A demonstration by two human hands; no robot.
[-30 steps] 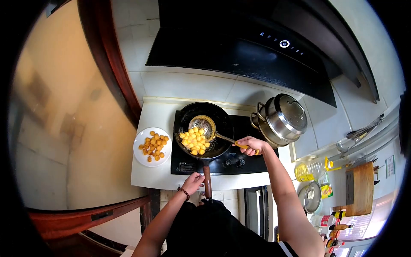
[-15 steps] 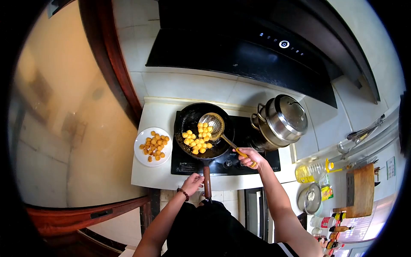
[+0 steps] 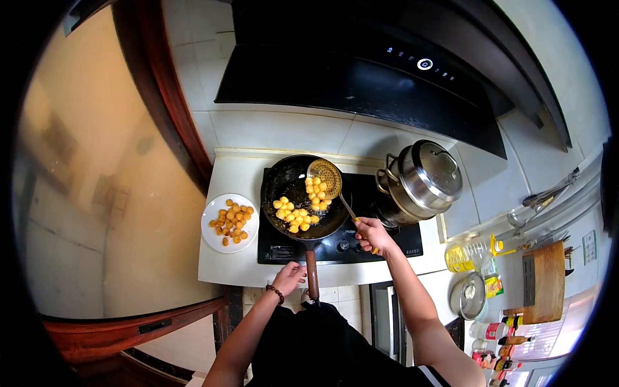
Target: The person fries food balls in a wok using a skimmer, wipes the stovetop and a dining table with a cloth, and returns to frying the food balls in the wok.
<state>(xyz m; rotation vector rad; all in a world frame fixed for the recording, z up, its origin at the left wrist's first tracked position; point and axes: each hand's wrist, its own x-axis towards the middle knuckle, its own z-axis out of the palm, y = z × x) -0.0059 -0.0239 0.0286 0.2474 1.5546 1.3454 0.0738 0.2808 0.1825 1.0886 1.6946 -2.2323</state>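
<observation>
My right hand (image 3: 374, 235) is closed around the handle of a round perforated skimmer (image 3: 333, 175), its bowl inside the wok at the right. Several golden balls (image 3: 316, 191) lie at the skimmer's lower edge. More golden balls (image 3: 296, 216) sit in the lower left of the dark wok (image 3: 284, 174), where oil glistens. Just left of the wok's brown handle (image 3: 312, 274), my left hand (image 3: 290, 276) rests at the counter edge with its fingers loosely extended, not wrapped around the handle. A white plate (image 3: 211, 240) of browner balls stands left of the stove.
The wok stands on a black cooktop (image 3: 277, 253); a lidded steel steamer pot (image 3: 419, 184) is on its right side. Above hangs a black range hood (image 3: 348, 77). An oil jug (image 3: 467, 257), a steel bowl (image 3: 459, 300) and several bottles line the right counter.
The skimmer has shifted up and right inside the wok, and its bowl is tilted differently. Some balls moved right with it, apart from the others. My left hand has barely moved.
</observation>
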